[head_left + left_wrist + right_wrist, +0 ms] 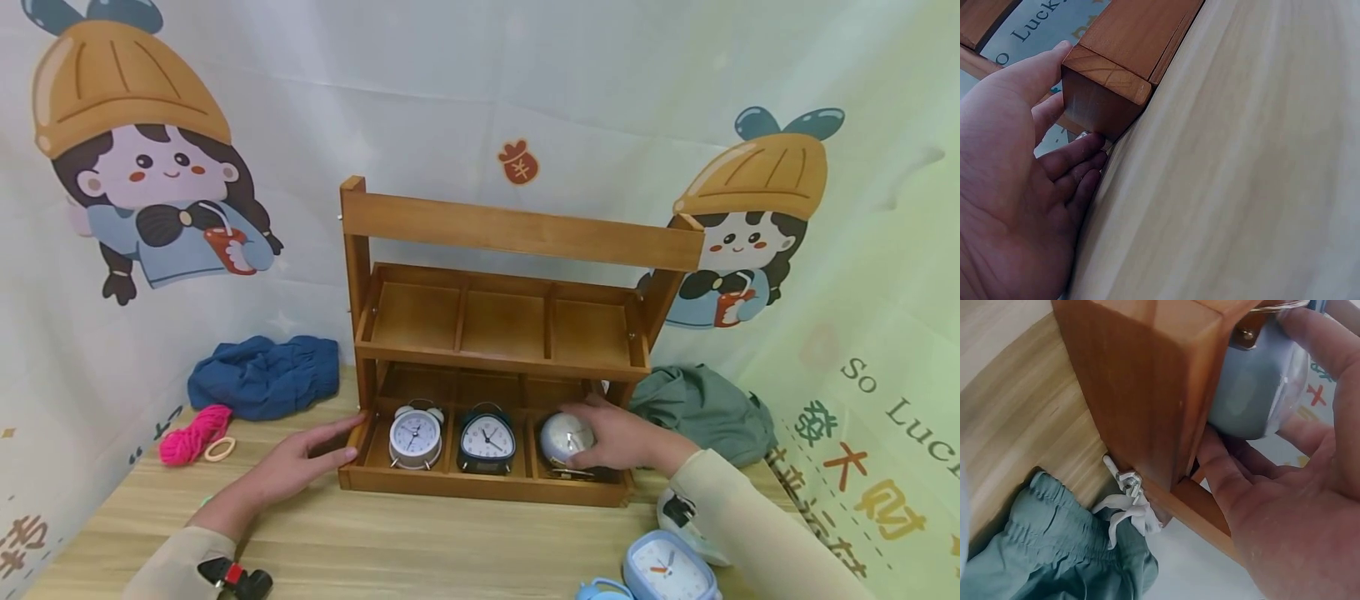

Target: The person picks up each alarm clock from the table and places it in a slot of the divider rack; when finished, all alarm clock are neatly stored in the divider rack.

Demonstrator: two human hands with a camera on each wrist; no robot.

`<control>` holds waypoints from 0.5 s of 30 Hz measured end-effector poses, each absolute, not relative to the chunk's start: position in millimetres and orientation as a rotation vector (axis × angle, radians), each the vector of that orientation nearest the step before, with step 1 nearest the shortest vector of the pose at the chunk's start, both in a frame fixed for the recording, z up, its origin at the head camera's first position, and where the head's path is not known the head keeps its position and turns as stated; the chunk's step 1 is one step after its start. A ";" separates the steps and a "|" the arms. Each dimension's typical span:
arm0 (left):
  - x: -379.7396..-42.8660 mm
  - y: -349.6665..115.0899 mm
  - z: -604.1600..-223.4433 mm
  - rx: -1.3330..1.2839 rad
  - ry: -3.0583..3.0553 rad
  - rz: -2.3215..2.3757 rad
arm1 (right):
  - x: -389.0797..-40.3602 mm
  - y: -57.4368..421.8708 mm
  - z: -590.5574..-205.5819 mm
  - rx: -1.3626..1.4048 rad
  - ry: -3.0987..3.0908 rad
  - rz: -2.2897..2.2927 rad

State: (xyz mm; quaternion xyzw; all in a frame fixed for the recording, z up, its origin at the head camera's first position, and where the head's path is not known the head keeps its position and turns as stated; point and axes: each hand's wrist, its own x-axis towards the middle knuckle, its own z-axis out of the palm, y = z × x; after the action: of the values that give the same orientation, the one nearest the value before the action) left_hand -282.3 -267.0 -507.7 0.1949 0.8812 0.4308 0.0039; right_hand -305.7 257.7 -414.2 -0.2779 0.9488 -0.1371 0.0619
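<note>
A brown wooden two-tier shelf (495,492) stands on the table. My left hand (296,462) touches the left end of its lower tier, thumb and fingertips at the side panel (1104,103). In the lower right compartment my right hand (618,433) grips a round, pale grey-blue clock (564,439), thumb on its near side and fingers round the far side. Its body (1250,387) has a metal wire piece near the thumb. A white twin-bell alarm clock (416,437) stands in the lower left compartment, and a dark rounded-triangle alarm clock (487,439) in the lower middle one.
Blue cloth (262,379), pink yarn (197,435) and a wooden ring (220,450) lie left of the shelf. Green gathered cloth (705,412) lies to the right. A blue square clock (670,567), a white object (686,521) and a light-blue item (603,590) sit near my right forearm.
</note>
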 end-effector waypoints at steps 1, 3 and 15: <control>-282.2 -267.2 -507.8 0.607 2.760 1.351 | -305.1 259.3 -414.4 -0.847 2.868 -0.415; -282.1 -267.5 -508.0 0.602 2.760 1.352 | -303.9 262.1 -414.4 -0.858 2.864 -0.421; -282.7 -268.1 -509.4 0.622 2.780 1.336 | -274.4 281.1 -403.1 -0.931 2.884 -0.632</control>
State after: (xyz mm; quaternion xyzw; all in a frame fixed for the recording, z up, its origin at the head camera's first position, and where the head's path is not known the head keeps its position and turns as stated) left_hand -282.7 -268.1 -509.4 0.1976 0.8836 0.4246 -0.0026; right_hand -274.4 281.1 -403.1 -0.3006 0.9314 -0.2041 0.0228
